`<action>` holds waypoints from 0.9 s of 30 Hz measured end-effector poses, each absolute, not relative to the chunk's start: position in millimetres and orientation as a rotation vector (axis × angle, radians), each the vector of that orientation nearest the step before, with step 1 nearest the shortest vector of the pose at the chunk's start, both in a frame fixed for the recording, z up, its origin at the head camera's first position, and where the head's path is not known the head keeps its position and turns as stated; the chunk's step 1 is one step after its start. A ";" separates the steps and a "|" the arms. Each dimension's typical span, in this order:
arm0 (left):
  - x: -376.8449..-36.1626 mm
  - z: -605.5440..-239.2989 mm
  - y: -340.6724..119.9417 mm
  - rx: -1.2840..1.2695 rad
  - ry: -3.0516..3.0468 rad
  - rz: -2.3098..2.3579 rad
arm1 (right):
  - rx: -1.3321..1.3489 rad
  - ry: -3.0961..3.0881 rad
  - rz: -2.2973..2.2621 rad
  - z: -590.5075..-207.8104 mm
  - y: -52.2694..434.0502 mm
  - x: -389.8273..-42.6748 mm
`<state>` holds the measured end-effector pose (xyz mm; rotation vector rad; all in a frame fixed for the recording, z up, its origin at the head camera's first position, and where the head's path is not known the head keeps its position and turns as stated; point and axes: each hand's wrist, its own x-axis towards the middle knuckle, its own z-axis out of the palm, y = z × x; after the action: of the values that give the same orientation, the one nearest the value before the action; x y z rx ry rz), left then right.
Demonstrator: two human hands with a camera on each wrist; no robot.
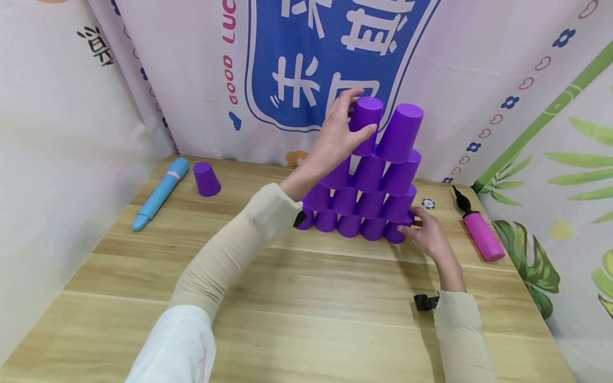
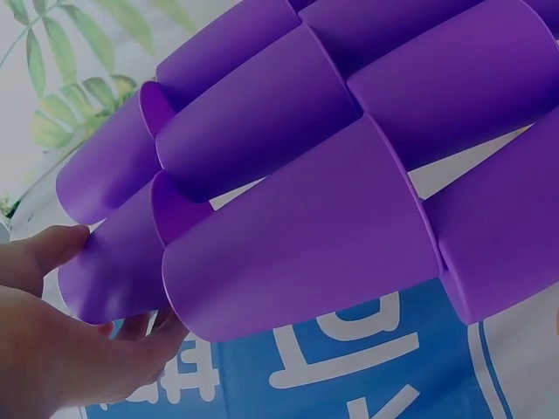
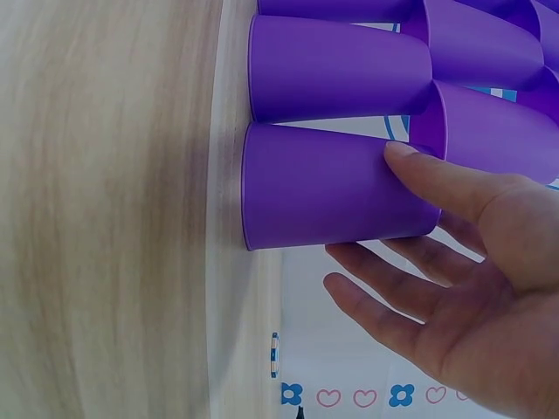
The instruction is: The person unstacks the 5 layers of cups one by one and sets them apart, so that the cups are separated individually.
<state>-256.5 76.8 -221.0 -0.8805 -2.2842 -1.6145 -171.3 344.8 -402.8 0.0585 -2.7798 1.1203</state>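
Upside-down purple cups (image 1: pixel 343 200) stand stacked in a pyramid, each upper row resting on the one below. Its fourth row has two cups side by side. My left hand (image 1: pixel 341 125) grips the left one, a purple cup (image 1: pixel 367 114), thumb on the near side and fingers behind. The left wrist view shows this held cup (image 2: pixel 118 257) beside its neighbour (image 2: pixel 98 179). Low on the right, my right hand (image 1: pixel 429 234) holds the end cup (image 3: pixel 336 188) of the bottom row between thumb and fingers; the lower fingers extend past it.
One more purple cup (image 1: pixel 207 179) stands upside down to the left, near a blue hand pump (image 1: pixel 162 194). A pink hand pump (image 1: pixel 482 234) lies at the right. A poker chip (image 1: pixel 428 204) sits behind my right hand. Printed curtains (image 1: pixel 191 80) hang behind the wooden table (image 1: pixel 306 298).
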 end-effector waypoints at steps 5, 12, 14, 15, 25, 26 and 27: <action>-256.9 -221.9 74.9 -0.875 -2.272 -1.634 | 0.057 -2.783 1.126 -404.6 343.2 -171.4; -257.5 -220.1 67.0 -0.846 -2.202 -1.666 | 0.058 -2.782 1.144 -405.8 342.3 -170.8; -258.0 -218.1 63.6 -0.836 -2.183 -1.675 | 0.069 -2.772 1.140 -406.0 342.6 -171.0; -258.2 -217.0 61.8 -0.833 -2.167 -1.686 | 0.073 -2.768 1.135 -406.2 343.1 -171.3; -282.8 -209.2 20.3 -0.671 -1.974 -1.805 | 0.072 -2.763 1.106 -404.2 344.0 -170.6; -287.9 -211.9 13.1 -0.633 -1.964 -1.805 | 0.068 -2.766 1.102 -403.9 343.8 -170.7; -293.0 -215.4 5.5 -0.593 -1.953 -1.812 | 0.066 -2.768 1.098 -403.6 343.5 -170.8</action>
<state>-293.0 5.5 -215.4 -0.5933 -1.9529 -1.8124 -170.8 343.5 -403.6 0.0663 -2.7684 1.0982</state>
